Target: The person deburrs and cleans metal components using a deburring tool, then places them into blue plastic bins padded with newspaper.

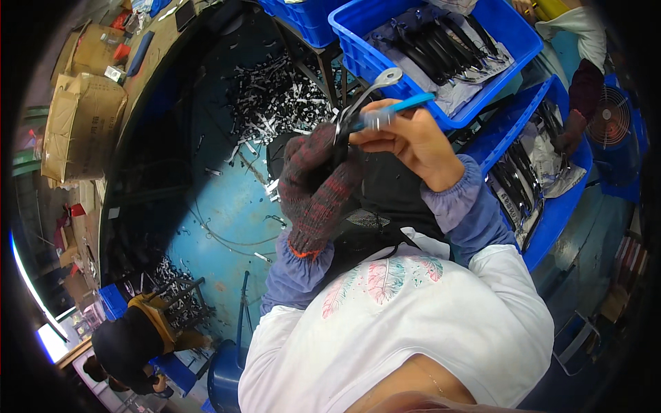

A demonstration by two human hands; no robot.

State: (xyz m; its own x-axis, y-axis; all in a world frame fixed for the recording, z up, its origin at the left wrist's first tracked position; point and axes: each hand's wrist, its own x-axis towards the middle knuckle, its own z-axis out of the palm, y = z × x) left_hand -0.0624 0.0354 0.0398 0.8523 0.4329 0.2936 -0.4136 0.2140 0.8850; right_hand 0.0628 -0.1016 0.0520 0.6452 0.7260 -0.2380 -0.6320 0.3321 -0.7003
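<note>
In front of my chest, my left hand point(318, 186), in a grey and dark-red knitted glove, is closed around a curved black metal part with a ringed silver end point(390, 76). The silver end points up and away from me. My bare right hand point(416, 141) pinches a slim blue tool point(412, 103), partly smeared by motion, so its kind is unclear. The tool's inner end lies against or very close to the black part, beside the gloved fingers. My fingers hide the lower portion of the part.
A blue crate point(344, 31) of black curved parts stands ahead, with another blue crate point(575, 182) to the right. A co-worker's gloved hand point(570, 134) reaches into that one. Black and white strip scraps point(275, 96) litter the floor. At far right is a fan point(611, 117); another person point(127, 344) sits lower left.
</note>
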